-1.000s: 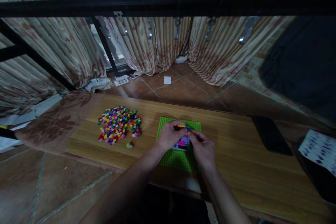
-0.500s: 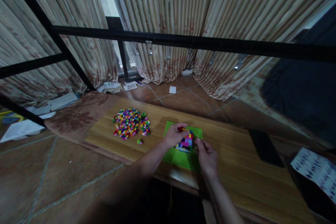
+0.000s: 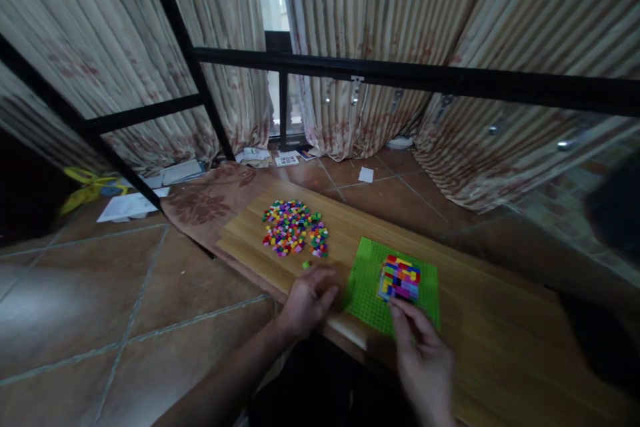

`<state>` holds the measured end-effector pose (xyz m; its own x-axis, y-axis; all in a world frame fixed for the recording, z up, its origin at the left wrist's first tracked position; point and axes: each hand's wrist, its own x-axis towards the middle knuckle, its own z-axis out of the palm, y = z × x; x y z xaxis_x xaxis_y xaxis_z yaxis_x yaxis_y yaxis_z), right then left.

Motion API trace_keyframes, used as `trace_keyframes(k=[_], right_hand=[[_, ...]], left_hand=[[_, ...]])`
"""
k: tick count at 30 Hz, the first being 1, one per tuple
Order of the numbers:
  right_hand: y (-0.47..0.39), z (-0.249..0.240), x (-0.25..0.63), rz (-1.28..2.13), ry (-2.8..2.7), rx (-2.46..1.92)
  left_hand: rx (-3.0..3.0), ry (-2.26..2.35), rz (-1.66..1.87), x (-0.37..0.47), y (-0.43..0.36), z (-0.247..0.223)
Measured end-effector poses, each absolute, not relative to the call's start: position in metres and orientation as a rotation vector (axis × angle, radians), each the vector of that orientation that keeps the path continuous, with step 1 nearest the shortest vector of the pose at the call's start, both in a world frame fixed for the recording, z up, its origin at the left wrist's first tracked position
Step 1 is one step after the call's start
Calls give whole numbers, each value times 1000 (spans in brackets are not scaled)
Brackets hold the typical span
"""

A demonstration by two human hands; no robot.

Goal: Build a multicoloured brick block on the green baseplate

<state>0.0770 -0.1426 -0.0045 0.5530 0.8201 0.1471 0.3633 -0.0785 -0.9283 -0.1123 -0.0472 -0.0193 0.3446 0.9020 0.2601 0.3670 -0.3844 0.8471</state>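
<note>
A green baseplate [image 3: 363,287] lies on the wooden table, bearing a block of multicoloured bricks [image 3: 401,277]. My right hand [image 3: 423,347] is over the baseplate's near edge, its thumb and fingertips pinched together at the front of the brick block; what they hold is too small to make out. Left of the baseplate, my left hand [image 3: 307,300] rests near the table's front edge, fingers apart and curved, with nothing visible in it. Beyond it are a small green brick [image 3: 307,265] and a pile of small coloured bricks [image 3: 287,227].
A brown patterned cloth [image 3: 205,197] covers the left end of the table [image 3: 480,320]. A dark flat object [image 3: 595,327] lies at the right. Behind the table stand a black metal frame [image 3: 320,65] and striped curtains [image 3: 370,7]. Papers [image 3: 133,205] lie on the floor.
My left hand has moved off the brick block to the left, near the small green brick. My right hand has shifted to the block's near side. The camera view has turned left.
</note>
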Motion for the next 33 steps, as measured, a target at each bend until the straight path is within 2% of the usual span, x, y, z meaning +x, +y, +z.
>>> trace_keyframes(k=[5,11,19,27,33], right_hand=[[-107,-10,34,550,-1551,-1553],[-42,-25,14,345,-1757,-1700],[-3,-42,-2,275,-1793,-1836],[2,-47,-17,577,-1675,-1459],[29,-40,3,314,-1531,-1792]], left_hand=[[2053,1136,905,-148,-40,-34],[2151,1187,940,-168,-18,-40],[2124,1239,1050,-179,-10,-48],[2092,1213,1052,-178,-9,-47],[2106,1217,1058,-178,-9,-44]])
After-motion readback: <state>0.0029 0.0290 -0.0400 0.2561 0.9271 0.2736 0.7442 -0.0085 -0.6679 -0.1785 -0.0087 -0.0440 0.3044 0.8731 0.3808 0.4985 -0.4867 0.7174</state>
